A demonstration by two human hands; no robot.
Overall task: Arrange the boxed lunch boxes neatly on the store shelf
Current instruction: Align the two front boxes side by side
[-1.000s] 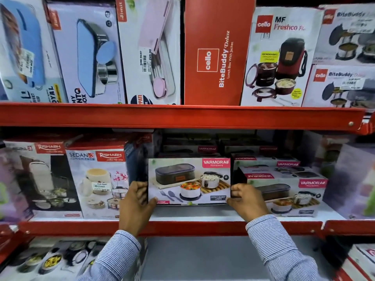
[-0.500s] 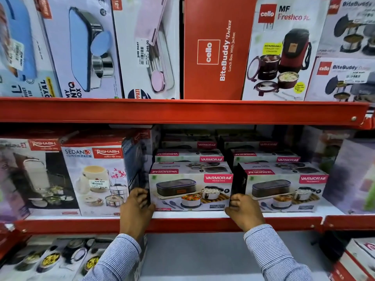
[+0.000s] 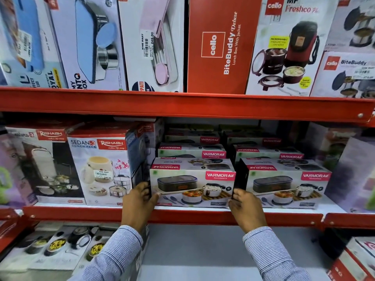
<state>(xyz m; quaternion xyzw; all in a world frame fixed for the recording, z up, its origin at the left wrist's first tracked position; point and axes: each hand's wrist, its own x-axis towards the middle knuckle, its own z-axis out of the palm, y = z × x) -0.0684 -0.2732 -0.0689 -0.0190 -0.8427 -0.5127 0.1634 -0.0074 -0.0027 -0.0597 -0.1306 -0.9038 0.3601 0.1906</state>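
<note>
A white Varmora lunch box carton (image 3: 192,183) rests on the middle red shelf (image 3: 203,217), front face toward me. My left hand (image 3: 138,203) grips its left end and my right hand (image 3: 246,207) grips its right end. A matching Varmora carton (image 3: 284,184) stands just to its right, with a narrow dark gap between them. More Varmora cartons (image 3: 192,152) are stacked in rows behind both.
Tall Rishabh Sedan cartons (image 3: 101,169) stand close on the left. The upper shelf (image 3: 182,103) carries Cello BiteBuddy (image 3: 221,45) and other boxes. Blurred boxes (image 3: 349,169) sit at the right. Lower shelf boxes (image 3: 56,246) lie below left.
The held carton went from raised and tilted to lying flat on the shelf, pushed back in line with its neighbour. Both hands stayed on its ends.
</note>
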